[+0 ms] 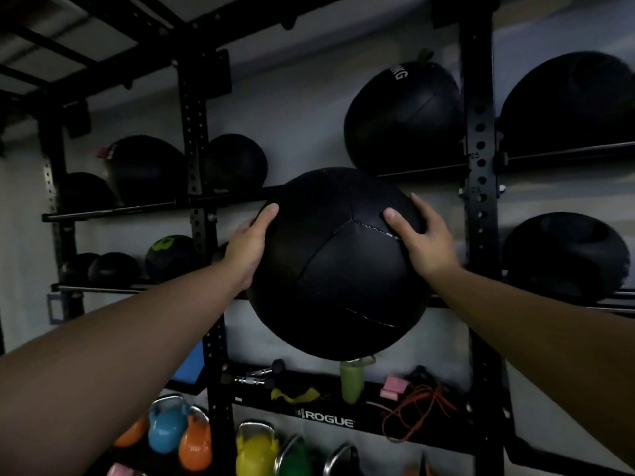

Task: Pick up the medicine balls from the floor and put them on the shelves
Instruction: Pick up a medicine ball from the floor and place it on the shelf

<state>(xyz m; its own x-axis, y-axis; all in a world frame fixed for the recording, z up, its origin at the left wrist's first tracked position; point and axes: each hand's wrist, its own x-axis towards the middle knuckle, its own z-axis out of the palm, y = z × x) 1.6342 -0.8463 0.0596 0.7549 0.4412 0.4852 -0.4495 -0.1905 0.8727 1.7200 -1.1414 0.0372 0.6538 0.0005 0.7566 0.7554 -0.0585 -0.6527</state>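
I hold a large black medicine ball (338,269) out at arm's length in front of a black metal shelf rack (479,139). My left hand (249,247) presses on its left side and my right hand (421,238) on its upper right side. The ball hangs in the air between the upper rail (113,211) and the lower rail (96,288) of the middle bay, covering part of both. Another black ball (403,116) rests on the upper shelf just above and behind it.
Several black balls lie on the left shelves (144,170) and the right shelves (563,255). Below, a tray marked ROGUE (328,422) holds straps, a green bottle (351,381) and an orange rope. Coloured kettlebells (256,450) stand along the bottom.
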